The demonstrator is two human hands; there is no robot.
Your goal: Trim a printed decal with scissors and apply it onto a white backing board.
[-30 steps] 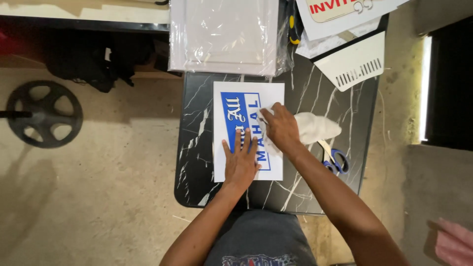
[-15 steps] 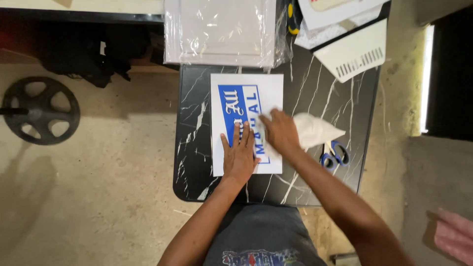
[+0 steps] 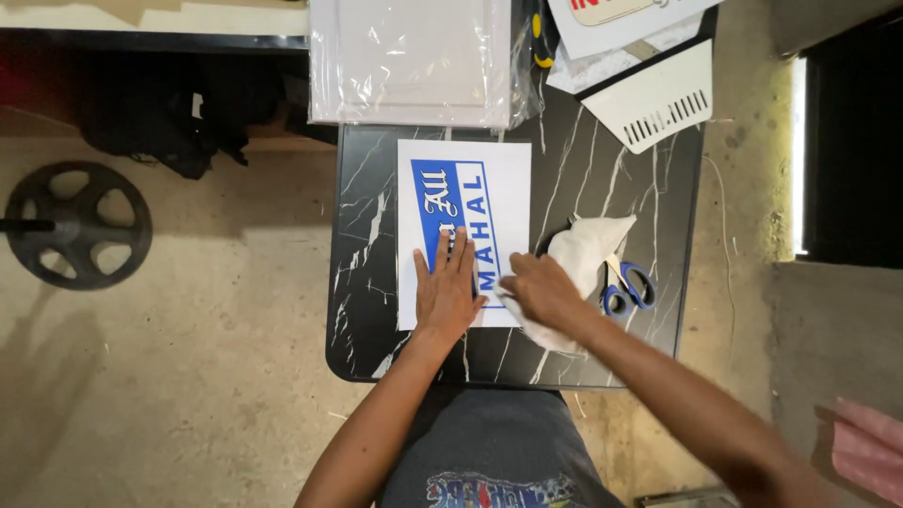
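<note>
Both hands on job: left hand (image 3: 445,292) flat, fingers spread, pinning blue-and-white sheet (image 3: 463,226) on worktop (image 3: 649,188); right hand (image 3: 541,292) gripping white cloth (image 3: 588,249) at sheet edge. Wiping looks underway, upper sheet untouched.

A white printed sheet with a blue panel (image 3: 463,202) lies on the black marble-patterned tabletop (image 3: 367,273). The left hand (image 3: 446,292) lies flat on its near part; the right hand (image 3: 540,292) sits at its right edge, on a crumpled white cloth (image 3: 585,252). Blue-handled scissors (image 3: 628,287) lie right of the cloth, and a plastic-wrapped white board (image 3: 414,58) lies behind the sheet.
</note>
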